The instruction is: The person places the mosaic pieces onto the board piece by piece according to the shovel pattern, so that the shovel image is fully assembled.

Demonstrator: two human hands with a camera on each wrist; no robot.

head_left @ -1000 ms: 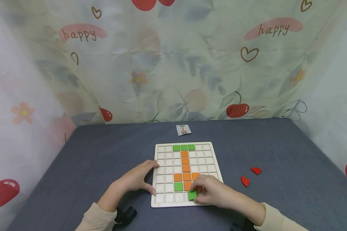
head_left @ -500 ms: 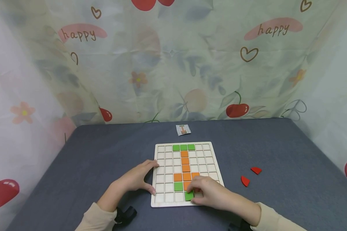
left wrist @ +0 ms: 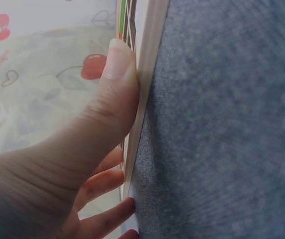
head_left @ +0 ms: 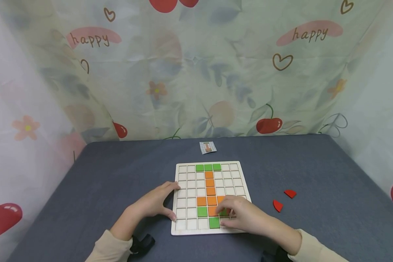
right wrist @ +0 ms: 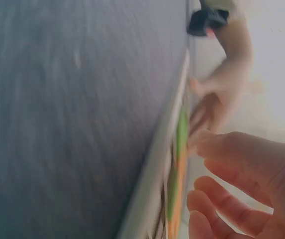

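Observation:
A white grid board (head_left: pixel 191 223) lies on the table, with orange tiles (head_left: pixel 211 191) in a column and green tiles (head_left: pixel 208 167) in its far row. One green tile (head_left: pixel 214 222) sits in a near-row cell. Just right of it is my right hand (head_left: pixel 243 215), thumb and fingertips apart, holding nothing. Another green tile (head_left: pixel 224 211) is partly hidden beneath that hand. My left hand (head_left: pixel 155 201) rests spread along the board's left edge. In the left wrist view, the thumb (left wrist: pixel 117 74) touches the board's rim (left wrist: pixel 144 74).
Two red quarter-round pieces, one nearer (head_left: pixel 277 206) and one farther (head_left: pixel 290 193), lie right of the board. Beyond the board is a small printed card (head_left: pixel 207 147). A patterned curtain (head_left: pixel 196 80) hangs behind the dark tabletop (head_left: pixel 131 160).
The right hand moved the green tile left into the near-row cell, let go of it, and drew slightly right and away. The left hand stayed at the board's edge.

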